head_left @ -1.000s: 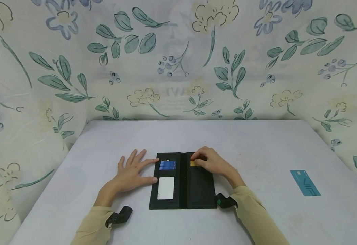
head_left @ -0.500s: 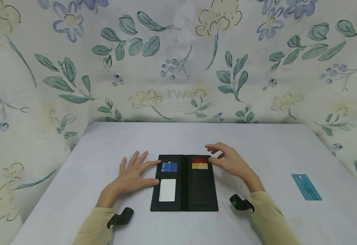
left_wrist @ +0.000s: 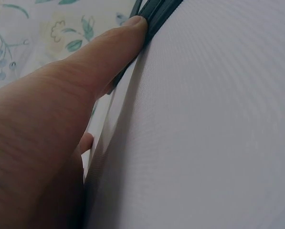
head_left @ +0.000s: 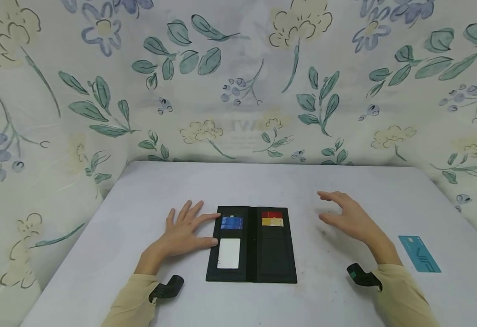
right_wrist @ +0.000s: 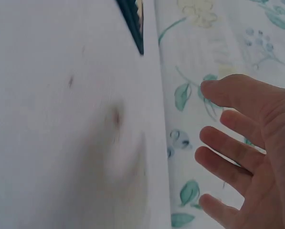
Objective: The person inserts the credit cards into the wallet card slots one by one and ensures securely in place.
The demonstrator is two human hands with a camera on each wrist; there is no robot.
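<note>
A black card wallet lies opened flat on the white table. Its left side holds blue cards in the upper slots and a white card in a window below. In the right side's upper slots sit a red card and a yellow card. My left hand is spread, with thumb and index fingertips touching the wallet's left edge; the left wrist view shows the thumb there. My right hand hovers above the table, right of the wallet, fingers apart and holding nothing. Right of it lies a teal VIP card.
The white table ends at a back edge against a floral-patterned cloth, which also rises at both sides. Dark wrist cameras sit on both sleeves. The right wrist view shows small dark marks on the table.
My right hand has let go of a card in the wallet's upper right slots and moved away to the right. The red and yellow cards are uncovered. My left hand stays at the wallet.
</note>
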